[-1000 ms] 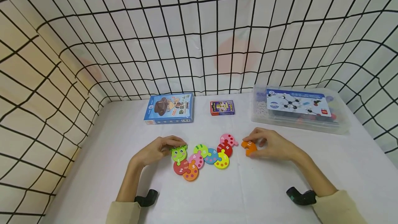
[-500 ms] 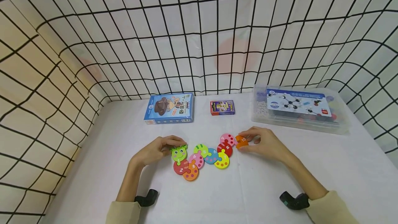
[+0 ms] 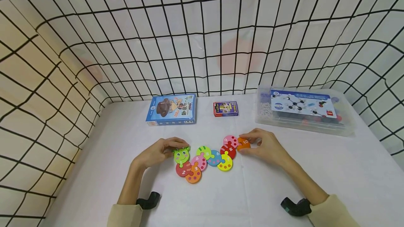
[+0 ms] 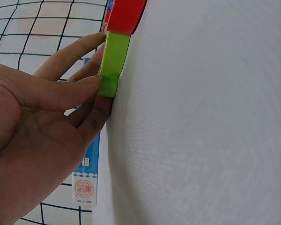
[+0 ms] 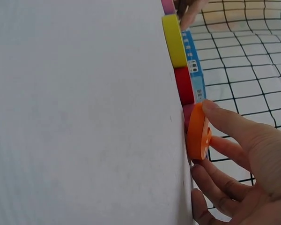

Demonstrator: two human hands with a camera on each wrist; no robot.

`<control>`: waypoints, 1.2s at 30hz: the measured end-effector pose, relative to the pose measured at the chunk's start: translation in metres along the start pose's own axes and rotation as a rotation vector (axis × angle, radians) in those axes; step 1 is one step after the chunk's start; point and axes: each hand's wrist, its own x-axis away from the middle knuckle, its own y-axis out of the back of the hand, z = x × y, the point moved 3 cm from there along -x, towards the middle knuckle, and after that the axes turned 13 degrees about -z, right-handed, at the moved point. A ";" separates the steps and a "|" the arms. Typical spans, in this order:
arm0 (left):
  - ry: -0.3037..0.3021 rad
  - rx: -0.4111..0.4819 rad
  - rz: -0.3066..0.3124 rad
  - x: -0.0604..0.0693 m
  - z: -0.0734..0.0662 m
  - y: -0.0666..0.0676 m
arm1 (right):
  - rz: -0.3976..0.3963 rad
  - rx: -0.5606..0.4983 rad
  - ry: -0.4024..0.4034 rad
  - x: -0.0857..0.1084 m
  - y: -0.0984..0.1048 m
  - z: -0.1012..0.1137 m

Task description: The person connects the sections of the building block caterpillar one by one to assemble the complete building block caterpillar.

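Numbered wooden puzzle pieces form a winding caterpillar on the white tabletop. At its left end is the green smiling head piece (image 3: 181, 156), whose edge my left hand (image 3: 157, 153) pinches between thumb and fingers. My right hand (image 3: 267, 147) grips the orange piece 10 (image 5: 197, 133) by its edges, up against the pink piece 9 (image 3: 230, 140). In the right wrist view the orange piece looks slightly tilted. Between the ends run the red piece 2 (image 3: 183, 169), orange piece 3 (image 3: 194, 175), blue piece 6 (image 3: 214, 158), yellow piece (image 3: 225, 164) and others, linked by knobs.
Behind the caterpillar lie a blue game box (image 3: 172, 110), a small purple card box (image 3: 225, 109) and a clear plastic case (image 3: 304, 111) with a molecule-picture label. Black wire mesh (image 3: 202, 34) rises around the back and sides of the table (image 3: 202, 202).
My right hand has moved left with the orange piece 10, turning it and bringing it from apart to against the pink piece 9. The left hand has stayed on the green head.
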 end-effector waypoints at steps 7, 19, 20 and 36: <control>-0.006 0.008 0.007 0.000 0.000 0.000 | -0.051 0.025 0.014 0.000 -0.006 0.003; 0.012 -0.009 0.001 0.003 0.002 0.001 | 0.054 -0.013 0.034 0.002 -0.006 -0.003; 0.011 -0.012 0.000 0.003 0.001 0.001 | 0.057 -0.020 0.042 0.002 -0.006 -0.003; -0.019 -0.037 -0.009 0.001 -0.002 0.001 | 0.047 -0.027 0.066 0.001 -0.009 0.001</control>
